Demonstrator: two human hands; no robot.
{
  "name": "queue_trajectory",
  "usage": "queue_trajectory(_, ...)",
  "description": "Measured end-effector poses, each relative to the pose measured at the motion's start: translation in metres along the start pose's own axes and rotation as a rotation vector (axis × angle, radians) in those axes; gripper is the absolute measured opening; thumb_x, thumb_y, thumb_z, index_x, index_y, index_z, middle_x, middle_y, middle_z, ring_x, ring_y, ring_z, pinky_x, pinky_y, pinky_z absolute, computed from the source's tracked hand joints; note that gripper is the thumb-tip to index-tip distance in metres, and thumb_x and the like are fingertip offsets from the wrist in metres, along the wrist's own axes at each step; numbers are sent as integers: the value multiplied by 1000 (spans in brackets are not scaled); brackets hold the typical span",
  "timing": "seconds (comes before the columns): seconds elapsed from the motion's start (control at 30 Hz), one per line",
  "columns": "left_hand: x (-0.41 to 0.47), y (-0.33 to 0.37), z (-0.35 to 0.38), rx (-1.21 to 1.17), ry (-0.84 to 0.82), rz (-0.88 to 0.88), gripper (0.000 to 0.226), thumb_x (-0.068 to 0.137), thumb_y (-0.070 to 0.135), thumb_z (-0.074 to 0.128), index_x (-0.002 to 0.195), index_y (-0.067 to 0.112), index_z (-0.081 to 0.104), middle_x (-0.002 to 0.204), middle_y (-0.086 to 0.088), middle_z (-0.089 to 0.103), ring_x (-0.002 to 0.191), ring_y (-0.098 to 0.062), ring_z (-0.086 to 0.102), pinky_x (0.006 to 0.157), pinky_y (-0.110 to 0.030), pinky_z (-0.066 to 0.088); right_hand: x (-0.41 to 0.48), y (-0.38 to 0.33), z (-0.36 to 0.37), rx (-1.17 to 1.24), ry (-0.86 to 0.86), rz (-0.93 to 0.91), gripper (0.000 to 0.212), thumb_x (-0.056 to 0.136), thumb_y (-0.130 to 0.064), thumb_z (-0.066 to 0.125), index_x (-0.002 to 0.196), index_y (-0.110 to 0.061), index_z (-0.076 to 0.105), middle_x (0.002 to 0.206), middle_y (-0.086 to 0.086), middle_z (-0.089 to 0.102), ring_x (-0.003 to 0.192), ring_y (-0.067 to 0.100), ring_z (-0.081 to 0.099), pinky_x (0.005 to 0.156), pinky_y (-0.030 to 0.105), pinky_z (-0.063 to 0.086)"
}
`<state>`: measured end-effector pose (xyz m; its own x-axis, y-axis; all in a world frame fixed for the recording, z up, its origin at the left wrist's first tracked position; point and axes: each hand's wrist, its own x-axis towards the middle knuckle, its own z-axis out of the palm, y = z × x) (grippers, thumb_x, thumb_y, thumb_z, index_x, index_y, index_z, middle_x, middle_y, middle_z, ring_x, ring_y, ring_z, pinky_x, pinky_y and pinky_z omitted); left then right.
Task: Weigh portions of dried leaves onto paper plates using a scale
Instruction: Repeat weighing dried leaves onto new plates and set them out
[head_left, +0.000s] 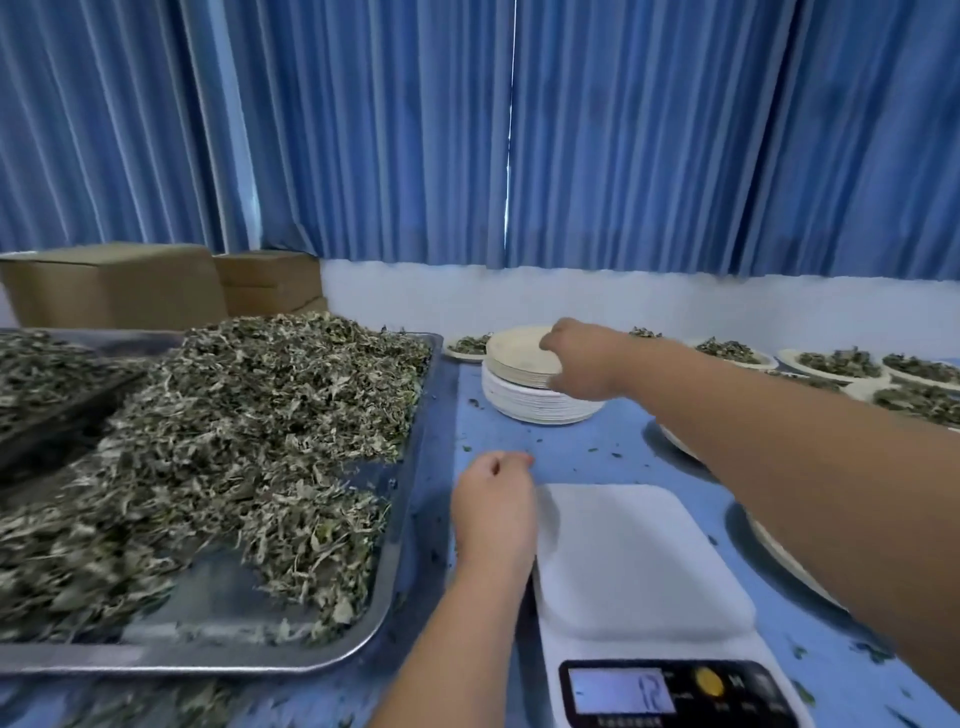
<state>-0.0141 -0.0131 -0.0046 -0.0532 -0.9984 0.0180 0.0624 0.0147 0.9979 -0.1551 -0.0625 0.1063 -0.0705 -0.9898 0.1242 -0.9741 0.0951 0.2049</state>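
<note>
A white digital scale (639, 566) stands in front of me with nothing on its platform; its lit display shows digits. To its left a metal tray (400, 519) holds a big heap of dried leaves (249, 431). Behind the scale is a stack of paper plates (524, 374). My right hand (582, 358) reaches over that stack and its fingers curl round the rim of the top plate. My left hand (493, 504) hovers at the scale's left edge, fingers loosely curled, holding nothing I can see.
Several plates filled with leaves (836, 364) sit at the back right, and one more plate of leaves (467, 344) behind the stack. Plate rims (779, 551) show under my right forearm. Cardboard boxes (114, 291) stand at the back left. Blue curtains hang behind the table.
</note>
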Motion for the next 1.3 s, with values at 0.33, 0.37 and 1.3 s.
queue_trajectory(0.33, 7, -1, -3, -78, 16, -81, 17, 90, 17, 54, 80, 20, 68, 79, 12, 64, 78, -9, 58, 63, -24, 40, 39, -13, 19, 85, -79, 147, 30, 99, -18, 44, 117, -2, 61, 117, 14, 59, 110, 28, 53, 85, 29, 39)
queue_trajectory(0.37, 7, -1, -3, -77, 16, -84, 18, 90, 17, 54, 80, 21, 68, 79, 12, 64, 79, -9, 58, 63, -24, 40, 38, -14, 17, 87, -92, 167, 30, 99, -17, 43, 117, -2, 62, 114, 13, 60, 107, 27, 54, 84, 30, 40)
queue_trajectory(1.3, -4, 12, -11, 1, 61, 69, 25, 92, 16, 50, 75, 30, 60, 76, 14, 61, 70, -3, 53, 59, -22, 38, -52, -1, 11, 1121, 474, 244, 11, 89, -17, 63, 95, -16, 73, 85, 5, 72, 78, 15, 64, 59, 23, 47)
